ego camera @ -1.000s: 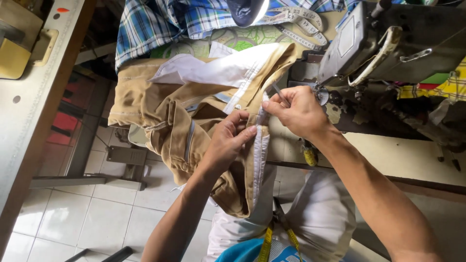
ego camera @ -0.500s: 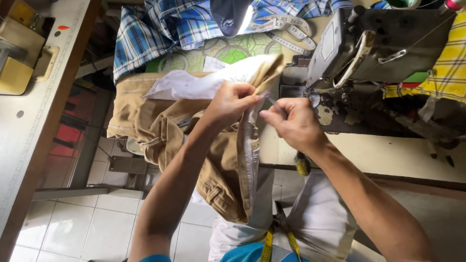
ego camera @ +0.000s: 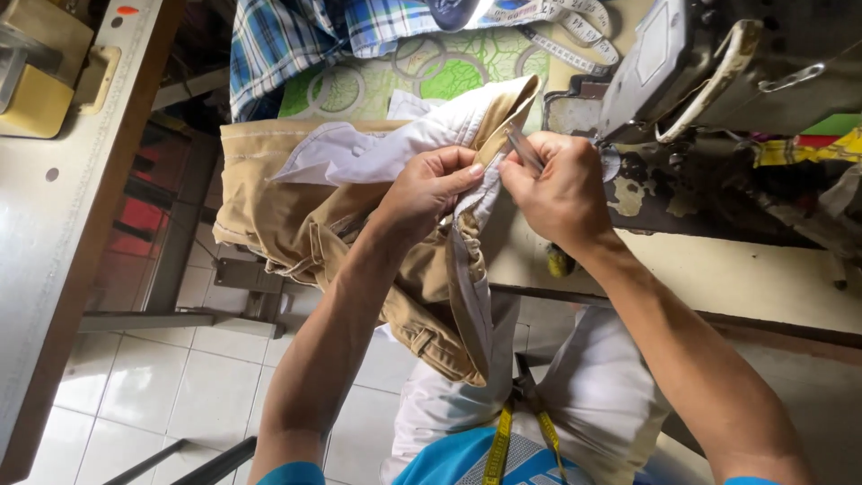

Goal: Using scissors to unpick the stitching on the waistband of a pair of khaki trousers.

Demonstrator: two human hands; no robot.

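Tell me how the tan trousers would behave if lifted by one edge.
The tan trousers look floppy: they fold and hang off the table edge. Probably light, since the left hand pinches them up easily. Unlikely to slip; the cloth looks matte.

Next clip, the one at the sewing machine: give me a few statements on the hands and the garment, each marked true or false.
1. Both hands grip the tan garment. True.
2. The right hand holds a small metal tool. True.
3. The left hand rests on the floor tiles. False: it pinches the garment's white lining.
4. The garment is blue denim. False: it is tan with white lining.
5. A measuring tape lies beyond the sewing machine. False: beside it, on the table.
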